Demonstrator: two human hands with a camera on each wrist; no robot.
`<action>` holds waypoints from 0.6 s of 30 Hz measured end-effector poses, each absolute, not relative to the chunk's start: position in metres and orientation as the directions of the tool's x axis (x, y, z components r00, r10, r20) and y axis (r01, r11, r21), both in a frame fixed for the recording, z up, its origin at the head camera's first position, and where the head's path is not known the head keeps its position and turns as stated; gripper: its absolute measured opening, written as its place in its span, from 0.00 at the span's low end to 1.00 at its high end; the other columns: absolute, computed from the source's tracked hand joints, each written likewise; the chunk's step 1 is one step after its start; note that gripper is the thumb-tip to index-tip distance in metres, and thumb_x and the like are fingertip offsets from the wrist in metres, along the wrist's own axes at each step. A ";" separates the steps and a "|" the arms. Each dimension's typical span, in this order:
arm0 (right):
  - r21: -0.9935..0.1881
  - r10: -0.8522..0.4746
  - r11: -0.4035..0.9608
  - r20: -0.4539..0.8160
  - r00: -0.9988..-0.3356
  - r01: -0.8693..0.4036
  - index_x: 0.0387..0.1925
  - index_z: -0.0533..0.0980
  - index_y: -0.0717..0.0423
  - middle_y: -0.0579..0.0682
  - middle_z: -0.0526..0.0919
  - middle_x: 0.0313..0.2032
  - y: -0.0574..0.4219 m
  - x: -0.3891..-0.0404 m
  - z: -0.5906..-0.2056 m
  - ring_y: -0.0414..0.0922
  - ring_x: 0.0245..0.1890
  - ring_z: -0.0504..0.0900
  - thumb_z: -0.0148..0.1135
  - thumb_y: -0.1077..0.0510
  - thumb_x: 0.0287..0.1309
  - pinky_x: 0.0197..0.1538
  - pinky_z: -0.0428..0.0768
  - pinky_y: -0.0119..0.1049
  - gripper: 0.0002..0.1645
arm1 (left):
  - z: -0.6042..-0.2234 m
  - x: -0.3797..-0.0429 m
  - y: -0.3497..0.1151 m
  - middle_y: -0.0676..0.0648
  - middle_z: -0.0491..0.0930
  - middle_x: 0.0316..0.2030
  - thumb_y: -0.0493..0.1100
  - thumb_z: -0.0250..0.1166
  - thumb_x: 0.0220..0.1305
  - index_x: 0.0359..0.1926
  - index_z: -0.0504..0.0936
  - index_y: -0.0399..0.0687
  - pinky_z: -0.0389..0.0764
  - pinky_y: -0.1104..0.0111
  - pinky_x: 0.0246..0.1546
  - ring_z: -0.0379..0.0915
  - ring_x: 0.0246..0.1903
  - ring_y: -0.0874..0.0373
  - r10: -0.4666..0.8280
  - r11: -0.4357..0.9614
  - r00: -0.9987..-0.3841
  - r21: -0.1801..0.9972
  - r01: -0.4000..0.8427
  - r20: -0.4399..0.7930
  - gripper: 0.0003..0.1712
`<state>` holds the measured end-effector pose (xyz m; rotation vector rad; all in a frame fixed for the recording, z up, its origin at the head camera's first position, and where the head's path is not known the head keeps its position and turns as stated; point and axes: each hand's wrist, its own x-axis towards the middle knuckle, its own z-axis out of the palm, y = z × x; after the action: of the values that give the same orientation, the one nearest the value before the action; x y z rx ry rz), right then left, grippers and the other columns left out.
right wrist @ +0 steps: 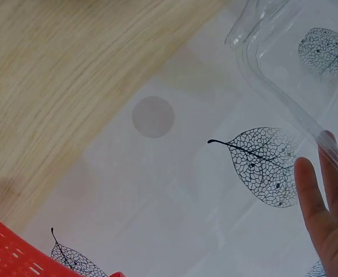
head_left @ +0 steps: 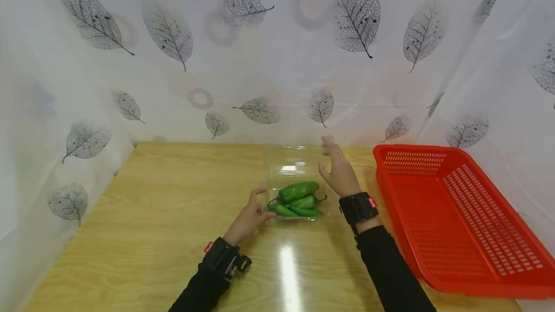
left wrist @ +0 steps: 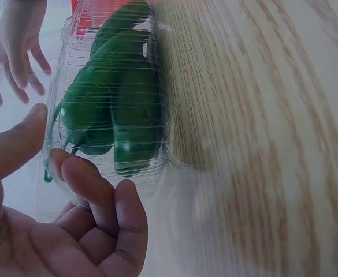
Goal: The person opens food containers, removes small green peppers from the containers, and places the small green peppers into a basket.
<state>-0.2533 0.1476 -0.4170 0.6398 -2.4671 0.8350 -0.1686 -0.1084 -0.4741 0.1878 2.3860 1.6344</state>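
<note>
A clear plastic clamshell box [head_left: 297, 219] stands on the table with several green peppers [head_left: 299, 190] inside. Its transparent lid [head_left: 282, 162] is raised at the back. My left hand [head_left: 247, 218] holds the box at its near left corner, thumb and curled fingers about the rim; in the left wrist view those fingers [left wrist: 88, 179] lie against the ribbed wall. On the other side, my right hand [head_left: 340, 172] has its fingers extended up beside the lid. In the right wrist view, fingertips [right wrist: 327, 141] touch the lid's edge, and the rest of that hand is cut off.
A red perforated plastic basket [head_left: 438, 235] sits to the right of my right forearm. The wooden table [head_left: 173, 196] ends at a hanging white cloth with a leaf print [head_left: 277, 61], which also runs along the left and right sides.
</note>
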 end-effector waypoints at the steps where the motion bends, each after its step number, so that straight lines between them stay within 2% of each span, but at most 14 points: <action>1: -0.462 -0.272 0.704 0.526 -0.806 -0.539 0.69 0.55 0.55 0.60 0.71 0.56 0.147 -0.258 -0.415 0.55 0.49 0.77 0.58 0.65 0.58 0.35 0.78 0.47 0.39 | -0.474 -0.168 -0.108 0.52 0.66 0.20 0.44 0.64 0.60 0.69 0.49 0.45 0.63 0.74 0.20 0.59 0.18 0.62 0.243 0.363 -0.962 0.931 -0.029 -0.125 0.43; 7: -0.589 -0.272 0.674 0.363 -0.891 -0.445 0.73 0.42 0.49 0.63 0.70 0.58 0.146 -0.290 -0.410 0.58 0.44 0.80 0.53 0.65 0.61 0.42 0.78 0.49 0.45 | -0.475 -0.167 -0.109 0.52 0.66 0.21 0.44 0.64 0.60 0.69 0.49 0.46 0.62 0.74 0.21 0.59 0.19 0.61 0.251 0.357 -0.961 0.934 -0.021 -0.117 0.43; 11: -0.635 -0.273 0.674 0.259 -0.927 -0.376 0.74 0.38 0.50 0.63 0.71 0.58 0.143 -0.312 -0.410 0.57 0.40 0.80 0.49 0.68 0.61 0.35 0.76 0.43 0.47 | -0.475 -0.167 -0.109 0.52 0.66 0.21 0.44 0.65 0.60 0.69 0.49 0.47 0.61 0.74 0.20 0.58 0.19 0.61 0.237 0.364 -0.963 0.931 -0.034 -0.128 0.43; 14: -0.652 -0.277 0.683 0.188 -0.942 -0.331 0.74 0.37 0.50 0.62 0.71 0.58 0.141 -0.327 -0.413 0.52 0.35 0.80 0.48 0.69 0.61 0.30 0.72 0.37 0.47 | -0.475 -0.168 -0.110 0.52 0.65 0.21 0.44 0.65 0.60 0.69 0.49 0.47 0.62 0.73 0.20 0.58 0.19 0.61 0.235 0.364 -0.963 0.931 -0.037 -0.130 0.43; 18: -0.654 -0.281 0.701 0.113 -0.953 -0.284 0.74 0.37 0.50 0.64 0.71 0.56 0.142 -0.341 -0.422 0.46 0.22 0.72 0.48 0.71 0.58 0.25 0.67 0.34 0.49 | -0.476 -0.168 -0.111 0.52 0.64 0.20 0.44 0.64 0.61 0.69 0.50 0.46 0.62 0.73 0.20 0.58 0.19 0.62 0.249 0.354 -0.961 0.935 -0.024 -0.119 0.43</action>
<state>-0.3411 0.1420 -0.4222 0.4803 -2.8934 1.1132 -0.1680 -0.1109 -0.4758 0.2018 2.3769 1.6482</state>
